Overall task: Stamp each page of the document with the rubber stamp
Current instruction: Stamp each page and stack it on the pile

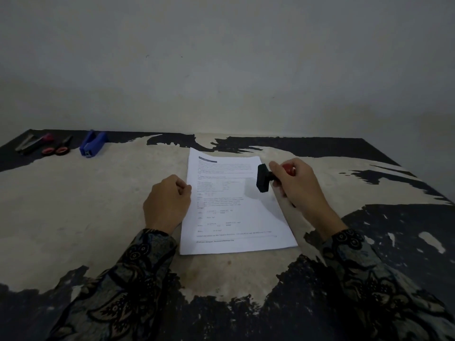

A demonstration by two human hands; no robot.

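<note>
Right hand holding stamp over the page, left hand pinning the paper's edge.

Patterned dark batik sleeves [138, 279] are reaching in over the worn black-and-beige desk [86, 205]. White printed document [234, 207] is lying flat mid-desk. Left hand [167, 203] is resting at its left edge, fingers curled together, holding nothing. Right hand [298, 188] is gripping the red handle, fingers clamped on the black rubber stamp [264, 177], tilted above the page's right side. Far left: blue stapler [92, 143], red-handled scissors [59, 146].
</note>
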